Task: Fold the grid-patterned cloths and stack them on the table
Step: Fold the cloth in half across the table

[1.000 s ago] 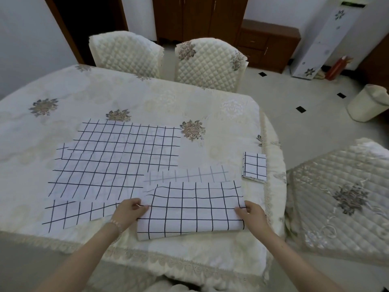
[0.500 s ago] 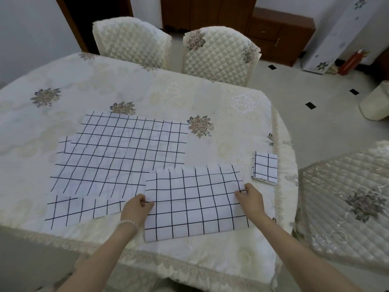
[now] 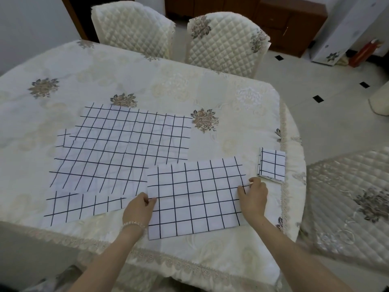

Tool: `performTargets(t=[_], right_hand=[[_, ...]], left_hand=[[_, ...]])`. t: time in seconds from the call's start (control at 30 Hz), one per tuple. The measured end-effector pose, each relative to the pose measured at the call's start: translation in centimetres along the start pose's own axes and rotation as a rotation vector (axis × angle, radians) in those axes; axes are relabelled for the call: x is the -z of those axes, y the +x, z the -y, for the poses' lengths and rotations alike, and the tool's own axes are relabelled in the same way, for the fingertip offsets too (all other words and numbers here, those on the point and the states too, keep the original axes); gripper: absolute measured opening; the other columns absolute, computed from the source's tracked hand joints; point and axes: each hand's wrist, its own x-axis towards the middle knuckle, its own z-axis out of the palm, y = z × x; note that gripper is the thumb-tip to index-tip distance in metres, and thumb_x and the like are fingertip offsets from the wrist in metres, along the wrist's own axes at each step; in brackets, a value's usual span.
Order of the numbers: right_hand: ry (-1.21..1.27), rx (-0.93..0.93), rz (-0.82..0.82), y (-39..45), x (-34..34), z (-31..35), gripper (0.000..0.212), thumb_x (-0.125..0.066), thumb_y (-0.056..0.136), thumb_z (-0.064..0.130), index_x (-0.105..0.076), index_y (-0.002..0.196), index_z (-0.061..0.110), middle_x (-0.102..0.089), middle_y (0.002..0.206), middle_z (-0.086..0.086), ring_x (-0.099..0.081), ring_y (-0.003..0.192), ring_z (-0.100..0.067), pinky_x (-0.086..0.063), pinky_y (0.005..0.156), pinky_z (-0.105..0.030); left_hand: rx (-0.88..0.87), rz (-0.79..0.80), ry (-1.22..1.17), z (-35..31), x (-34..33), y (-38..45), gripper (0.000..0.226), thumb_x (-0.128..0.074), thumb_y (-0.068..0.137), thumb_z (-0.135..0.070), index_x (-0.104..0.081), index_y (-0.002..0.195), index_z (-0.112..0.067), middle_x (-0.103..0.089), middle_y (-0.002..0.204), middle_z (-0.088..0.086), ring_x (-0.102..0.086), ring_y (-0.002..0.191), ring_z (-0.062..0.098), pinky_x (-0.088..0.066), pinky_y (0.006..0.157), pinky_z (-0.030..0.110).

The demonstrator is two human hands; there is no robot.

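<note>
A white cloth with a black grid (image 3: 195,197) lies folded in half near the table's front edge. My left hand (image 3: 139,209) pinches its left edge and my right hand (image 3: 253,197) pinches its right edge. Left of it, several unfolded grid cloths (image 3: 124,148) lie spread flat and overlapping. A small folded grid cloth (image 3: 272,165) sits to the right, close to the table's edge, just beyond my right hand.
The table wears a cream embroidered tablecloth (image 3: 168,85). Two quilted chairs (image 3: 225,41) stand at the far side, and another quilted seat (image 3: 347,207) is close on the right. The table's rounded right edge lies just past the small folded cloth.
The cloth's near half has been carried over onto its far half, so it now lies flat, folded in two. Both hands moved forward with its edges and stay on its sides.
</note>
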Motion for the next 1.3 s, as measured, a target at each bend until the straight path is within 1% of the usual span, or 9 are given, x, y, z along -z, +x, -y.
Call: performTargets(t=[0.13, 0.27, 0.37, 0.5, 0.63, 0.87, 1.07, 1.2, 1.3], right_hand=[[-0.1, 0.081, -0.105, -0.5, -0.7, -0.1, 0.028, -0.069, 0.081, 0.016, -0.057, 0.107, 0.01, -0.049, 0.099, -0.014, -0.047, 0.09, -0.031, -0.037, 0.074, -0.039], [-0.291, 0.238, -0.157, -0.7, -1.8, -0.9, 0.023, -0.069, 0.078, 0.011, -0.062, 0.1, 0.016, -0.05, 0.091, -0.012, -0.045, 0.082, -0.03, -0.035, 0.066, -0.039], [-0.277, 0.23, -0.201, -0.9, -2.4, -1.2, 0.025, -0.066, 0.08, 0.013, -0.062, 0.104, 0.018, -0.049, 0.095, -0.011, -0.043, 0.084, -0.029, -0.034, 0.069, -0.04], [-0.276, 0.219, -0.196, -0.7, -2.6, -1.3, 0.027, -0.046, 0.084, 0.028, -0.061, 0.106, 0.022, -0.05, 0.097, -0.008, -0.042, 0.087, -0.027, -0.034, 0.072, -0.039], [-0.26, 0.213, -0.201, -0.7, -2.6, -1.5, 0.033, -0.041, 0.082, 0.032, -0.062, 0.106, 0.023, -0.05, 0.097, -0.007, -0.041, 0.088, -0.025, -0.033, 0.072, -0.038], [-0.253, 0.226, -0.206, -0.5, -2.6, -1.7, 0.031, -0.043, 0.082, 0.027, -0.062, 0.106, 0.022, -0.048, 0.097, -0.009, -0.041, 0.088, -0.026, -0.035, 0.072, -0.04], [-0.221, 0.23, -0.183, -0.6, -2.5, -1.5, 0.033, -0.041, 0.084, 0.028, -0.062, 0.108, 0.021, -0.048, 0.099, -0.009, -0.042, 0.09, -0.029, -0.034, 0.074, -0.04], [-0.117, 0.154, -0.179, -1.6, -2.0, 1.8, 0.045, -0.037, 0.084, 0.034, -0.063, 0.115, 0.015, -0.052, 0.115, -0.01, -0.041, 0.109, -0.028, -0.03, 0.092, -0.04], [-0.068, 0.472, -0.016, -4.3, -4.7, 8.4, 0.05, -0.038, 0.088, 0.027, -0.05, 0.133, 0.009, -0.048, 0.135, -0.009, -0.036, 0.126, -0.024, -0.02, 0.108, -0.035]], left_hand=[[-0.044, -0.164, -0.04, -0.1, -0.3, -0.4, 0.024, -0.064, 0.087, -0.026, -0.046, 0.085, -0.01, -0.053, 0.074, 0.004, -0.05, 0.066, 0.02, -0.041, 0.057, 0.031], [-0.485, -0.414, 0.254, -2.7, -2.7, -1.1, 0.03, -0.076, 0.071, -0.008, -0.058, 0.095, -0.005, -0.056, 0.088, 0.011, -0.052, 0.08, 0.027, -0.047, 0.069, 0.037], [-0.818, -0.299, 0.259, -7.1, -6.0, -2.4, 0.031, -0.054, 0.081, -0.013, -0.061, 0.111, -0.01, -0.064, 0.11, 0.009, -0.06, 0.099, 0.026, -0.048, 0.085, 0.036], [-1.019, 0.026, 0.438, -10.5, -11.7, -4.1, 0.053, -0.034, 0.093, -0.03, -0.034, 0.144, -0.013, -0.04, 0.147, 0.003, -0.037, 0.135, 0.024, -0.028, 0.113, 0.042], [-0.988, 0.12, 0.5, -10.1, -13.9, -3.3, 0.056, -0.031, 0.096, -0.037, -0.029, 0.147, -0.014, -0.028, 0.154, 0.003, -0.023, 0.142, 0.021, -0.016, 0.113, 0.041], [-0.736, -0.086, 0.514, -3.8, -6.7, 4.1, 0.058, -0.016, 0.099, -0.038, -0.012, 0.151, -0.012, -0.01, 0.158, 0.003, -0.008, 0.146, 0.018, -0.008, 0.117, 0.038], [-0.636, -0.1, 0.538, -1.0, -3.1, 6.5, 0.06, -0.013, 0.098, -0.037, -0.007, 0.15, -0.009, -0.006, 0.159, 0.004, -0.004, 0.146, 0.017, -0.011, 0.118, 0.041], [-0.635, -0.107, 0.543, -1.0, -3.1, 6.4, 0.06, -0.014, 0.097, -0.037, -0.01, 0.15, -0.009, -0.007, 0.158, 0.004, -0.006, 0.146, 0.017, -0.012, 0.117, 0.041], [-0.64, -0.119, 0.541, -1.1, -3.1, 6.6, 0.06, -0.015, 0.097, -0.036, -0.012, 0.15, -0.008, -0.009, 0.158, 0.004, -0.008, 0.146, 0.018, -0.012, 0.117, 0.041]])
